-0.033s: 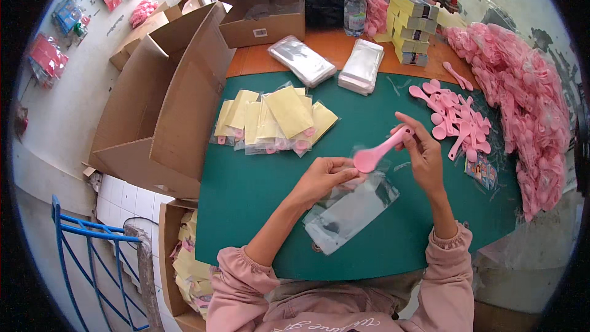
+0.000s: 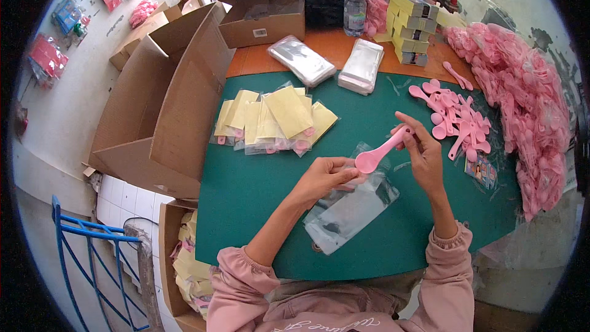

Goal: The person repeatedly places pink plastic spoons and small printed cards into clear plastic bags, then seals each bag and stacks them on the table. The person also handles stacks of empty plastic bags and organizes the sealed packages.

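Observation:
My right hand (image 2: 420,147) grips a pink plastic spoon (image 2: 384,149) by the handle end, between thumb and fingers. The spoon's bowl points left and down, close to the fingertips of my left hand (image 2: 332,175). Thumb and fingers of that hand are pinched on a thin clear plastic bag; its film shows around the spoon's bowl, though its exact outline is hard to see. Beneath, on the green mat (image 2: 258,221), lie flat clear bags (image 2: 350,218). To the right is a loose heap of pink spoons (image 2: 458,117).
Filled bags with pale yellow cards (image 2: 286,110) lie left of centre. Two stacks of clear bags (image 2: 301,60) sit behind, near a water bottle (image 2: 354,3) and yellow card bundles (image 2: 413,24). Cardboard boxes (image 2: 184,98) border the left; bagged pink spoons (image 2: 534,123) pile at right.
The spoon's bowl has shifted very slightly to the right, and the clear film by it has moved a little. Both hands stay almost in place.

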Demonstrator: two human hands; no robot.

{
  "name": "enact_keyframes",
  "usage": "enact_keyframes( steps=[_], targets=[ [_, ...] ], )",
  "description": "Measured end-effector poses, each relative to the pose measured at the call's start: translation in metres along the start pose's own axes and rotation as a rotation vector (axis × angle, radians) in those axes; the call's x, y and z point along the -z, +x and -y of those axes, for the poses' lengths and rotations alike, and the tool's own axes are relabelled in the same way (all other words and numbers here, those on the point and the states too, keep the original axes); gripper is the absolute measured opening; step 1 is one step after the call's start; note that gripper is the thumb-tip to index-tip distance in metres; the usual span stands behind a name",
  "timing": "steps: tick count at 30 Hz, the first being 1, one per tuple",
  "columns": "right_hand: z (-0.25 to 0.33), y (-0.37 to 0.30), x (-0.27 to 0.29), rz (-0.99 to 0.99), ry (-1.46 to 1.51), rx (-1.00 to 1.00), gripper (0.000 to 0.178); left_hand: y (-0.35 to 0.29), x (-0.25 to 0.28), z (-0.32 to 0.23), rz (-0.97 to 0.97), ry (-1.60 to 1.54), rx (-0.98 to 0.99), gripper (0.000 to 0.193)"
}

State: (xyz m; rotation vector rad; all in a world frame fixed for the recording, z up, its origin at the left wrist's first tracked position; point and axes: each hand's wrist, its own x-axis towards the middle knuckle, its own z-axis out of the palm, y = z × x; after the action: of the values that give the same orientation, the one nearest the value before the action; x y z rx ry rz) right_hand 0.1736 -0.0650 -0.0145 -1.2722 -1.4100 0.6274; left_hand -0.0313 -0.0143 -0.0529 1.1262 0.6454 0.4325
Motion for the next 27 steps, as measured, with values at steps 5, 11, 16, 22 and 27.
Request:
enact_keyframes(
  steps=[5,11,16,22,27],
  targets=[
    [0.006,-0.001,-0.005,0.020,-0.063,-0.034,0.030,0.001,0.001,0.003,-0.002,0.022,-0.038,0.038],
    [-0.010,-0.009,-0.018,0.128,0.181,-0.158,0.017,0.002,-0.007,0.005,0.034,0.024,-0.125,0.039],
    [-0.006,-0.008,-0.018,0.122,0.192,-0.149,0.014,-0.001,0.003,0.002,0.131,-0.036,0.059,0.038],
    [-0.008,-0.009,-0.019,0.218,0.058,0.022,0.012,-0.004,-0.005,-0.003,0.078,-0.129,-0.021,0.036],
    [0.004,-0.012,-0.014,0.431,-0.304,0.307,0.034,-0.003,-0.006,-0.006,0.019,-0.046,-0.145,0.039]
  ],
)
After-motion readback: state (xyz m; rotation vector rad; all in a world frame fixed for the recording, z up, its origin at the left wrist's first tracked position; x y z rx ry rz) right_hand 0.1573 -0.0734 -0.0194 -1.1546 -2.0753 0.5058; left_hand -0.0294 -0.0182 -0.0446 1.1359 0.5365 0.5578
